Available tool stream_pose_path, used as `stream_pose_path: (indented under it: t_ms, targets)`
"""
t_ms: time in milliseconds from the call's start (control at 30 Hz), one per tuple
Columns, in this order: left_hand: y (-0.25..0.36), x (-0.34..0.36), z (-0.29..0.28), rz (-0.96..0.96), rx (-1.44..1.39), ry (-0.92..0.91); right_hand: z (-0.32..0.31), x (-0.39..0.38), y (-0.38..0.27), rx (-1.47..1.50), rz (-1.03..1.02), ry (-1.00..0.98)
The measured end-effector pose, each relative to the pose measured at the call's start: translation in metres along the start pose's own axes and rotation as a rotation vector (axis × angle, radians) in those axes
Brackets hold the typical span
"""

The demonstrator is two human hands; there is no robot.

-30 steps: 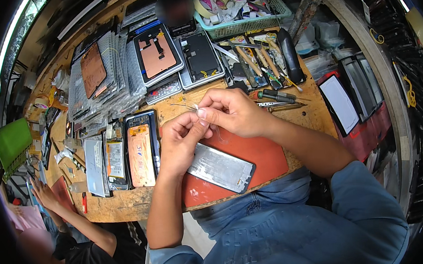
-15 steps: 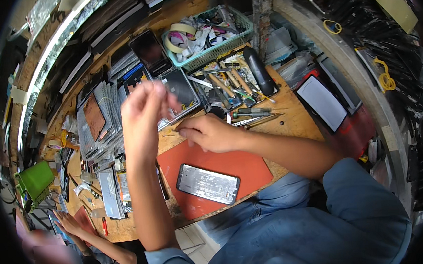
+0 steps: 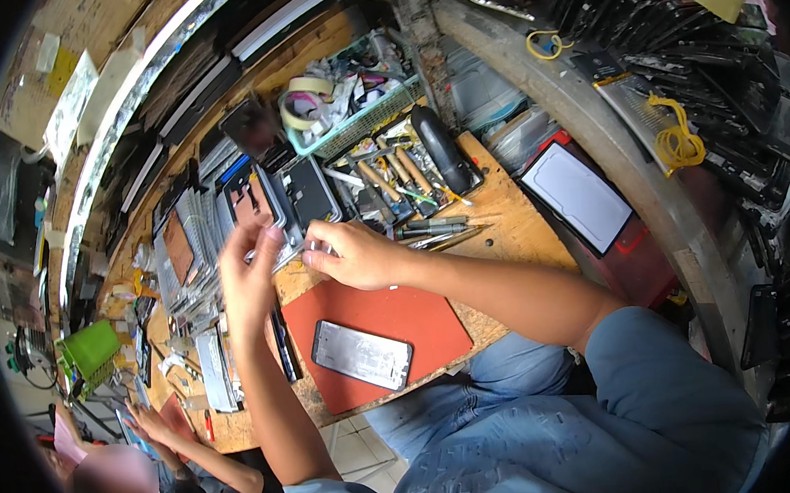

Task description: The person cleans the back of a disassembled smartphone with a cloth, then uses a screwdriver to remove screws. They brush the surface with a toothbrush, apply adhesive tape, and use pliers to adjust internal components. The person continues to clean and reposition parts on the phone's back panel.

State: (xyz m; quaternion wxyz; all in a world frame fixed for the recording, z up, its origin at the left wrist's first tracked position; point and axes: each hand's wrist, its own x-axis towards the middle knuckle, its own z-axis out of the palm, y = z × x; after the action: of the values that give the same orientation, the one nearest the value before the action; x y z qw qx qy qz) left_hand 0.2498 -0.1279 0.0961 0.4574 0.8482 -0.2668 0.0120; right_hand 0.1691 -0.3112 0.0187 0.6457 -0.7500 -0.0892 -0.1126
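Raised above the far left edge of the red mat (image 3: 437, 321), my left hand (image 3: 252, 266) has its fingers drawn together in a pinch, slightly blurred. Close by on its right, my right hand (image 3: 359, 256) pinches too, thumb against bent fingers. Anything between the fingertips of either hand is too small or blurred to make out. Below both hands a phone frame (image 3: 363, 354) lies tilted on the mat, touched by neither hand. It has a dark rim and a scuffed silver inner plate facing up.
Tools with wooden handles (image 3: 404, 173) and screwdrivers (image 3: 435, 227) lie beyond my right hand. A mint-green basket (image 3: 359, 121) holds tape and scraps at the back. Stacked phone parts (image 3: 185, 252) crowd the left. At lower left sits another person (image 3: 219, 479), arms over the bench.
My left hand has come down toward my right hand, and the two are now closer together. The view has shifted, and the phone frame remains on the mat.
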Motion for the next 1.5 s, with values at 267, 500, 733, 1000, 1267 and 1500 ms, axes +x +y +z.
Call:
stream_pose_path:
  t_ms: [267, 500, 733, 1000, 1267, 1500]
  targets:
    - [-0.021, -0.078, -0.020, 0.215, 0.071, -0.093, -0.004, -0.009, -0.008, -0.142, -0.204, -0.393]
    - [-0.010, -0.142, -0.053, -0.069, -0.300, 0.318, -0.067, 0.003, -0.029, -0.490, -0.062, 0.047]
    - [-0.008, -0.128, -0.032, -0.233, -0.855, 0.223, -0.103, 0.014, 0.005, -0.938, -0.571, 0.475]
    - [0.005, -0.093, 0.045, -0.279, -0.792, -0.005, -0.008, -0.005, -0.023, 0.457, -0.119, 0.144]
    - [-0.013, -0.027, 0.019, -0.037, -0.541, -0.045, -0.028, -0.007, -0.025, 0.212, 0.133, -0.060]
    - [-0.027, -0.047, 0.028, -0.165, -0.858, -0.179, -0.017, -0.021, -0.023, 0.238, 0.136, -0.091]
